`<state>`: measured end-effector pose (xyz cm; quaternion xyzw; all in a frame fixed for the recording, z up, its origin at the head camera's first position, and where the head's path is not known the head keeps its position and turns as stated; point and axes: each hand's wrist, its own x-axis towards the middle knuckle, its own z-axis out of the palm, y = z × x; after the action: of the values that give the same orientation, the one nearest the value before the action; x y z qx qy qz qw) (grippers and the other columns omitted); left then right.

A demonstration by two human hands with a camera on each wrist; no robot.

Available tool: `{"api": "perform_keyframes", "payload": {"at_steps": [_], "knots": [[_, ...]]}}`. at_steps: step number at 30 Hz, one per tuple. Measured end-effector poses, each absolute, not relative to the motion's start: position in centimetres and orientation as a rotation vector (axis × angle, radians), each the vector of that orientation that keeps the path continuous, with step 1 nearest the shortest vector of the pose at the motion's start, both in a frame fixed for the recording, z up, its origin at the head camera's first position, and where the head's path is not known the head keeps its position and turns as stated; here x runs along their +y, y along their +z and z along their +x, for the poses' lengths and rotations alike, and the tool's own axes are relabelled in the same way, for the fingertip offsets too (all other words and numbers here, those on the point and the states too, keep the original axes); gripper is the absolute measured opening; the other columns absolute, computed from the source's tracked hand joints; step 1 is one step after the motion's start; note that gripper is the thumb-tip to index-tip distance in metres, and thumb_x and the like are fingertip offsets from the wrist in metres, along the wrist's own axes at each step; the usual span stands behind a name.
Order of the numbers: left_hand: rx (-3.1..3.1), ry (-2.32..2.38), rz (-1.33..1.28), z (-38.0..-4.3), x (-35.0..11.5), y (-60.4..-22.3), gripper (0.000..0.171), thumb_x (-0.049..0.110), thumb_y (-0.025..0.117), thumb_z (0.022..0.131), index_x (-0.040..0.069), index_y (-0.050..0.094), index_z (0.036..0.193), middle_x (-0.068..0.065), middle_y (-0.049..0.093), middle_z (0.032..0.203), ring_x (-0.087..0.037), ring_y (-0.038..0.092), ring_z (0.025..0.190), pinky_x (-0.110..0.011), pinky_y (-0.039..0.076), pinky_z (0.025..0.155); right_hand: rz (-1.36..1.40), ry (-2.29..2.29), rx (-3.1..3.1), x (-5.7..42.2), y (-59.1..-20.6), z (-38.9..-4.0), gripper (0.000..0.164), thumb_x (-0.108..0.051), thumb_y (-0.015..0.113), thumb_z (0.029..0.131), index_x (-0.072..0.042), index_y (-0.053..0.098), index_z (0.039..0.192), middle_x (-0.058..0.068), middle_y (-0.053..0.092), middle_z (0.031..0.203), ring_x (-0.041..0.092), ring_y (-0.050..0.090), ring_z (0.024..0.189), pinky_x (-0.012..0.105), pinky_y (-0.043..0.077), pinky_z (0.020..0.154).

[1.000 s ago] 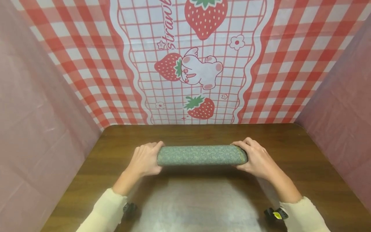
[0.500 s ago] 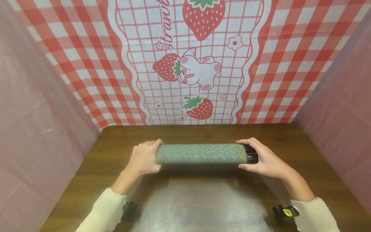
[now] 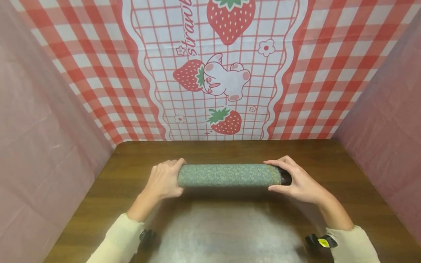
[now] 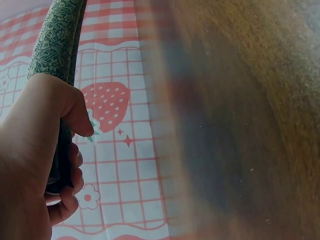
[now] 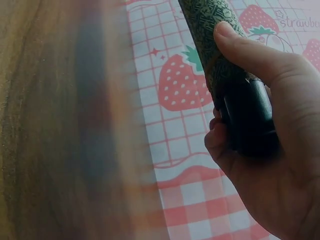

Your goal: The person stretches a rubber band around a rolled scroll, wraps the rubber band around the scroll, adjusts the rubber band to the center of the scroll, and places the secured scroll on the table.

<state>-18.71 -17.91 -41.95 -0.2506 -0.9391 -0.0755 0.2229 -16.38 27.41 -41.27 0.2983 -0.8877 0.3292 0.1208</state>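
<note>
We see a green roll point(image 3: 227, 175) with a pale floral pattern and a black end point(image 3: 286, 178), a brown wood-grained desk point(image 3: 210, 151), red-and-white gingham, strawberry-printed cloth point(image 3: 335, 54) at its far edge, and cream sleeves point(image 3: 123, 235).

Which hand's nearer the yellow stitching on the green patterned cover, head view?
Right. The right hand grips the end where the yellow stitching runs; the left hand grips the opposite end of the green patterned cover.
</note>
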Motion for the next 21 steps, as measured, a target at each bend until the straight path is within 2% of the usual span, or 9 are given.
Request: {"api": "perform_keyframes", "payload": {"at_steps": [8,13,17,21], "knots": [[-2.63,-0.184,-0.699,-18.64,-17.9,-42.18,0.063,0.028,0.092,0.059,0.018,0.066,0.116,-0.003,0.075,0.086,-0.026,0.071,0.072,-0.039,0.053,0.053,0.869,0.954,-2.59,27.41,-41.54,-16.24,0.076,-0.017,0.101,0.08,-0.016,0.069,0.149,-0.003,0.063,0.121,-0.006,0.054,0.109,0.017,0.046,0.093],[-2.646,-0.177,-0.686,-18.39,-18.01,-42.5,0.061,0.028,0.092,0.06,0.018,0.066,0.114,-0.003,0.074,0.084,-0.027,0.071,0.071,-0.038,0.05,0.05,0.895,0.96,-2.604,27.67,-41.19,-16.14,0.081,-0.017,0.098,0.081,-0.019,0.064,0.154,-0.002,0.064,0.129,-0.006,0.055,0.113,0.021,0.049,0.095],[-2.639,-0.177,-0.676,-18.31,-18.07,-42.45,0.06,0.028,0.091,0.06,0.018,0.065,0.113,-0.003,0.073,0.083,-0.027,0.07,0.069,-0.037,0.048,0.049,0.911,0.991,-2.618,27.74,-41.02,-16.19,0.076,-0.011,0.091,0.083,-0.016,0.061,0.152,-0.001,0.063,0.134,-0.005,0.054,0.113,0.023,0.05,0.094],[-2.631,-0.174,-0.679,-18.34,-18.14,-42.47,0.059,0.028,0.09,0.061,0.018,0.064,0.113,-0.002,0.073,0.083,-0.026,0.07,0.068,-0.037,0.048,0.049,0.907,0.999,-2.606,27.66,-41.09,-16.32,0.071,-0.007,0.089,0.082,-0.012,0.063,0.147,-0.001,0.064,0.13,-0.004,0.054,0.109,0.022,0.05,0.09]]}}
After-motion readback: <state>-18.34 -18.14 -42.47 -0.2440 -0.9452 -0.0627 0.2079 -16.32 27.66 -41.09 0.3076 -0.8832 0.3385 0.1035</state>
